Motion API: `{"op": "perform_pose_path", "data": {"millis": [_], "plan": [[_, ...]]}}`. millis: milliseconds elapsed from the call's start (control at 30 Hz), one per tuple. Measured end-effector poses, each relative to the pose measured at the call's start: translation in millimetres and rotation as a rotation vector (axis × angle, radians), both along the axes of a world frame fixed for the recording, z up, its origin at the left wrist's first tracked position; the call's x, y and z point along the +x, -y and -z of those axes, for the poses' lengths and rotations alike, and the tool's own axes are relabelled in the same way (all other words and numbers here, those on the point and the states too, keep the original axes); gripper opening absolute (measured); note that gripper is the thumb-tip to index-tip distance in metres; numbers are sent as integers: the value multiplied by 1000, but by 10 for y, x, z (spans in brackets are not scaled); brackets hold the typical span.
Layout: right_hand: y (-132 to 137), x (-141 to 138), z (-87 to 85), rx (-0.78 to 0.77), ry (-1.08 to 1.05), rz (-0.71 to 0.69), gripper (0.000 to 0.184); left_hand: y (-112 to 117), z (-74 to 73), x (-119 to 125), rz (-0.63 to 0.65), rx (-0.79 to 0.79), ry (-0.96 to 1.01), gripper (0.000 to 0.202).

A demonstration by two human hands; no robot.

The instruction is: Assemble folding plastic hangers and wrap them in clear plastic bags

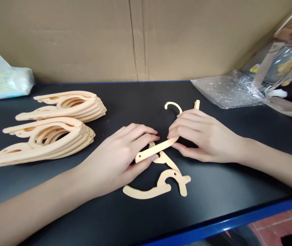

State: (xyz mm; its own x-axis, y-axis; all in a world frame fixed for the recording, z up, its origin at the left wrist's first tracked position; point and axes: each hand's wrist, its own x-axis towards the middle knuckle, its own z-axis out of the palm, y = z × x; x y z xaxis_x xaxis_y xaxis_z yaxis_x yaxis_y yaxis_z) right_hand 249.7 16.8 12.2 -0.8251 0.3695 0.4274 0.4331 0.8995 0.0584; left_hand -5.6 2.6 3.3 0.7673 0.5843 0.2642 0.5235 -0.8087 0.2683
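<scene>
A slim cream hanger arm [157, 148], holed at one end, slants over the black tabletop [220, 191]; the left hand [116, 155], half curled, pinches it, the right hand [204, 136], loosely bent, holds its tapered tip

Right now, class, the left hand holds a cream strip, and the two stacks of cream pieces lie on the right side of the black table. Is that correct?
Not quite: the head view shows the two stacks on the left side of the black table, not the right. The left hand does hold a cream strip.
</scene>
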Motion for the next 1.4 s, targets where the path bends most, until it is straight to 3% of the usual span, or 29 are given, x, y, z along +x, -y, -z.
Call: {"op": "perform_pose_path", "data": {"millis": [1400], "plan": [[6, 12, -18, -63, 29, -2, 17, 5, -11, 0, 4, 1, -18, 34]]}}
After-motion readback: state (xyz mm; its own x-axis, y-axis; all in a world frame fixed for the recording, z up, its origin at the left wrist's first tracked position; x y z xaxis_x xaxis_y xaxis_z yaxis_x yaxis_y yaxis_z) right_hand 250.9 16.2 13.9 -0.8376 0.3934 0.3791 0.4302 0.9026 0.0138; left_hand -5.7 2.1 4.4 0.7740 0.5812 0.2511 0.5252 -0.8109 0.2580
